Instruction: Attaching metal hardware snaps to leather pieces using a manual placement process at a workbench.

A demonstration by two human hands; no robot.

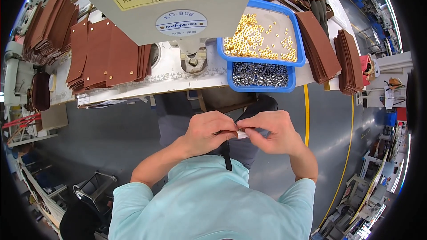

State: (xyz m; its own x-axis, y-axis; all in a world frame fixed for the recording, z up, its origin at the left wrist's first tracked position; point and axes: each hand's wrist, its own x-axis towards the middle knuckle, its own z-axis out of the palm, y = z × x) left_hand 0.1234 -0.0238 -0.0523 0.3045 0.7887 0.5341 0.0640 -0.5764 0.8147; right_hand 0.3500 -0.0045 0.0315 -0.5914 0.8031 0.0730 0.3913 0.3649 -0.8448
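My left hand (209,131) and my right hand (269,129) meet in front of my chest, over my lap. Together they pinch a small white object (241,134) between the fingertips; most of it is hidden by the fingers. A dark strap (227,158) hangs down from under my hands across my light blue shirt. Both hands are well below the workbench edge (147,90) and touch nothing on it.
A grey press machine (178,9) stands on the bench above. A blue tray of gold eyelets (260,35) and a blue tray of dark silver parts (260,74) sit right of it. Brown leather pieces (106,53) lie stacked at left, more stacks (320,44) at right. Grey floor with a yellow line (307,115).
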